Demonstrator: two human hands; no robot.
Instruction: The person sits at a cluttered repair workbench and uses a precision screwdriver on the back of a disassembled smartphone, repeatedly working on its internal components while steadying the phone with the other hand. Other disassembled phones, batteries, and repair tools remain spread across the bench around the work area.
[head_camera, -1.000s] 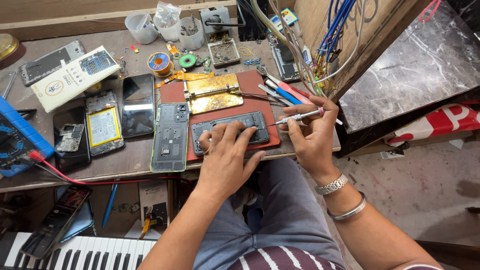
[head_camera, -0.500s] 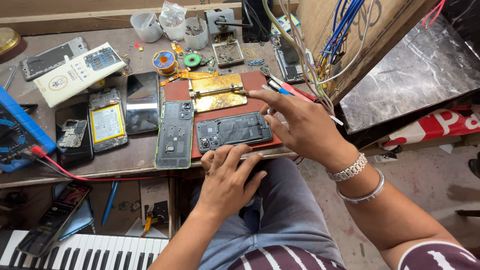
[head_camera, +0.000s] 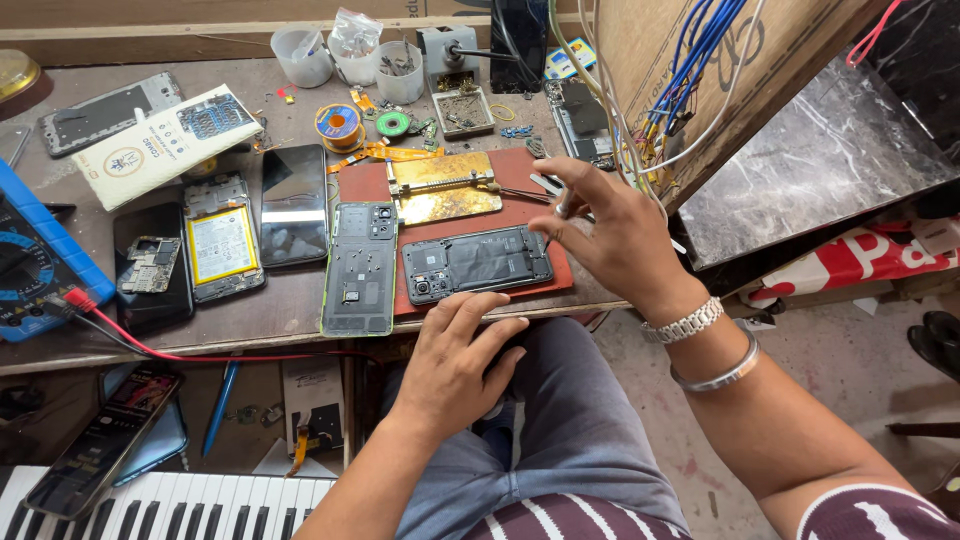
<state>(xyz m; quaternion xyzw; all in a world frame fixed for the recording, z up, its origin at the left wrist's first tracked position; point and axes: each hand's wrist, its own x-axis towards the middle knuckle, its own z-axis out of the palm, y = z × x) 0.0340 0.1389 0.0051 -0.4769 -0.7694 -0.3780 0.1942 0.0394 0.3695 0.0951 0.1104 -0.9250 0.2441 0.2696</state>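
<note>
Opened phone (head_camera: 478, 263) lies on the red mat (head_camera: 520, 215), 12 o'clock of our left hand (head_camera: 455, 365), whose grip is open, flat. Right hand (head_camera: 610, 235) pinches the screwdriver (head_camera: 558, 212) at 3 o'clock. We should brace the phone, keep the tip vertical.

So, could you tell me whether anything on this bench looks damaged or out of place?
Mostly a messy bench. Several phones lie opened: the opened phone on the red mat has its insides bared, and another shows a yellow battery. Small parts are strewn about.
</note>
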